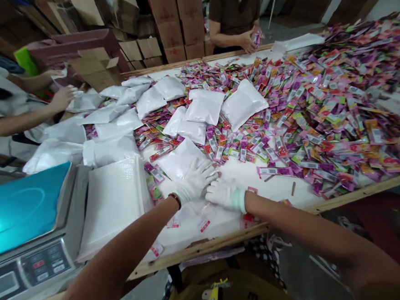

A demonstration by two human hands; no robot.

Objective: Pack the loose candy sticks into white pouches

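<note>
My left hand (197, 181), in a white glove, lies over the near end of a white mailer bag (182, 160), fingers stretched out and pointing right. Close against its fingertips is my right hand (225, 194), gloved with a pale green cuff. Its fingers are curled in, and whatever they grip is hidden. Under and in front of both hands spreads a clear plastic sheet or bag (195, 211) with small red-and-white labels (204, 225) around it.
A stack of flat white mailers (116, 199) lies to the left, beside a scale (46, 260) with a blue top. Filled white bags (205, 105) rest among heaped colourful snack packets (312, 112). One person's hands (64, 95) work at the left; another person (233, 20) stands across the table.
</note>
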